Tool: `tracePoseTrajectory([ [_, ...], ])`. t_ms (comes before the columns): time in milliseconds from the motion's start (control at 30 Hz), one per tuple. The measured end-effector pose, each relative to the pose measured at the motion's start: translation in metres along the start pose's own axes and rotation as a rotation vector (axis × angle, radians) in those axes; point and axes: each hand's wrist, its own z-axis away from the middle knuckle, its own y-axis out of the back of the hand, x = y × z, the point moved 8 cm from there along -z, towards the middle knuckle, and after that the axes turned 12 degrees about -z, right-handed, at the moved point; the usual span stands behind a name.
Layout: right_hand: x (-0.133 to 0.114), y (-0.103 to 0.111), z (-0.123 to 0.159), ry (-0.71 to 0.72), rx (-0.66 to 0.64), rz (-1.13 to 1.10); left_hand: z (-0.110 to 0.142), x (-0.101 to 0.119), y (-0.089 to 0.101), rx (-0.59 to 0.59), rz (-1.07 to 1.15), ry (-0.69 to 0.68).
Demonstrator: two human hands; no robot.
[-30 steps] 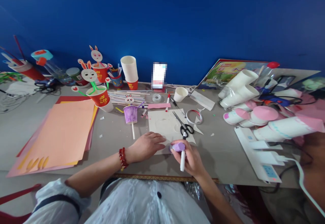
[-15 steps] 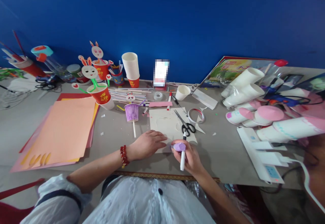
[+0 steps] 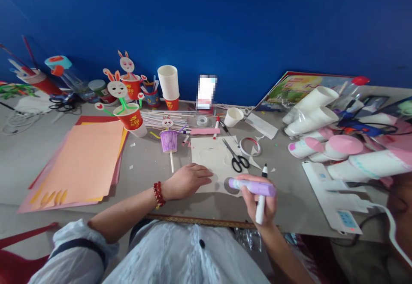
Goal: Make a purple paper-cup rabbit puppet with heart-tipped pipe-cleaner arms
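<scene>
wall: a plain blue wall (image 3: 206, 26) runs behind the table, with a faint slanting line (image 3: 19, 7) at upper left
table: a wide grey tabletop (image 3: 146, 166), paler toward the left
near edge: a narrow patterned brown-gold strip (image 3: 206, 221)
lower left: a red frame (image 3: 28, 237), partly cut off, perhaps a chair
light: soft; the wall is brightest low in the middle, darker toward the top

The grey table (image 3: 137, 185) carried a stack of coloured paper (image 3: 86, 159) at left, a purple cup (image 3: 169, 142) and a white sheet (image 3: 206, 155) near the middle, and a white power strip (image 3: 331, 209) at right.
</scene>
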Motion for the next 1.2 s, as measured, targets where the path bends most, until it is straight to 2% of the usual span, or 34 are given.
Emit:
tracePoseTrajectory([
  [167, -0.003, -0.025, 0.0, -0.04, -0.196, 0.038, 0.0, -0.002, 0.001, 0.016, 0.04, 0.019],
  [467, 0.004, -0.049, 0.008, -0.098, -0.347, 0.07, 0.0, -0.003, 0.003, 0.025, 0.075, 0.014],
  [633, 0.004, -0.057, 0.01, -0.074, -0.383, 0.084, 0.001, -0.003, 0.003, 0.05, 0.083, 0.003],
  [833, 0.003, -0.065, 0.01, 0.062, -0.402, 0.168, 0.002, -0.004, 0.0, 0.044, 0.095, 0.011],
  [1200, 0.012, -0.069, 0.011, 0.053, -0.447, 0.137, 0.002, -0.004, 0.002, 0.051, 0.113, 0.012],
])
